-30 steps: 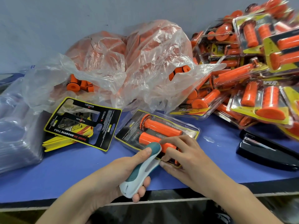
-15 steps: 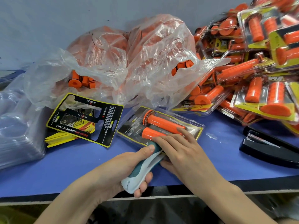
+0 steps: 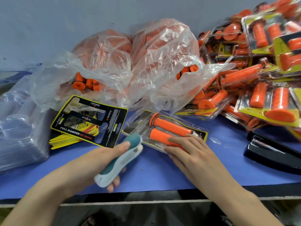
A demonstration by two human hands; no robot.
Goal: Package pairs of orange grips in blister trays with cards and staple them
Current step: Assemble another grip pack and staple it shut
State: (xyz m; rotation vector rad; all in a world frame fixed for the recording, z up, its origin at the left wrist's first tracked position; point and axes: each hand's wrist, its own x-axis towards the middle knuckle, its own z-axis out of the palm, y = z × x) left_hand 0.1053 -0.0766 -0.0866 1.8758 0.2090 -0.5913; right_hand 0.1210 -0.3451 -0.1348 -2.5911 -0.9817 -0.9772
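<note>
Holding note: left hand (image 3: pixel 97 159) is wrapped round the teal-and-white stapler (image 3: pixel 120 159), thumb along its top, nose pointing up and right. Right hand (image 3: pixel 187 154) lies flat with straight fingers, pressing on the near end of the blister pack (image 3: pixel 140 127). The pack lies on the blue table (image 3: pixel 162 175), between the two hands, with the pair of orange grips (image 3: pixel 171 126) side by side inside it.

Stapler nose sits just beside the pack's near-left corner. Cannot tell whether the flange is in its mouth; it looks to be just clear of it.

Risks, as judged from this layout:
- Staple misses or only catches the clear plastic. Cause: nose not pushed far enough over the edge before squeezing, so the card inside is not pinned.
- Pack skates away from the stapler. Cause: the right hand presses only the near end; the far end is free and the table surface looks smooth.
- Halves gape at the far edge. Cause: the rounded grips push the shells apart wherever nothing holds them down.
- Fingertip pinched. Cause: right-hand fingertips (image 3: pixel 168 149) lie near the edge being worked.
- Pack nudged into the loose card stack (image 3: pixel 91 121) or under the plastic bags (image 3: pixel 146 62), both just beside it.

Also present: pile of finished packs (image 3: pixel 260 88) at right, a black stapler (image 3: pixel 273 152) lying unused, stacked empty trays (image 3: pixel 17 124) at left.
</note>
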